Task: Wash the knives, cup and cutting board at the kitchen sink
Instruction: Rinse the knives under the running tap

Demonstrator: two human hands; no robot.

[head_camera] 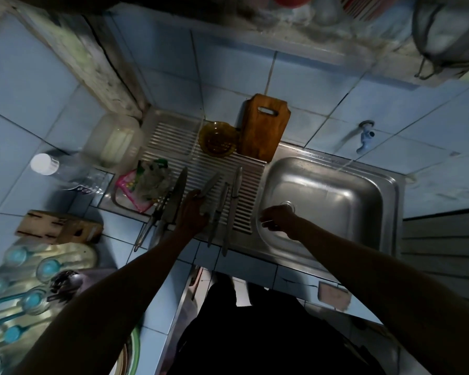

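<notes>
Overhead, blue-tiled walls [228, 66], steel drainboard [209, 169].

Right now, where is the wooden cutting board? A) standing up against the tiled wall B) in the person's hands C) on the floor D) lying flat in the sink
A: the cutting board stands on end behind the ridged drainboard, leaning on the blue tiled wall beside an amber glass bowl.

Glossy ribbed steel drainboard [209, 169] and smooth sink [336, 201]; matt wooden cutting board [263, 128]; amber glass bowl [217, 140]; shiny metal knives [173, 201].
</notes>
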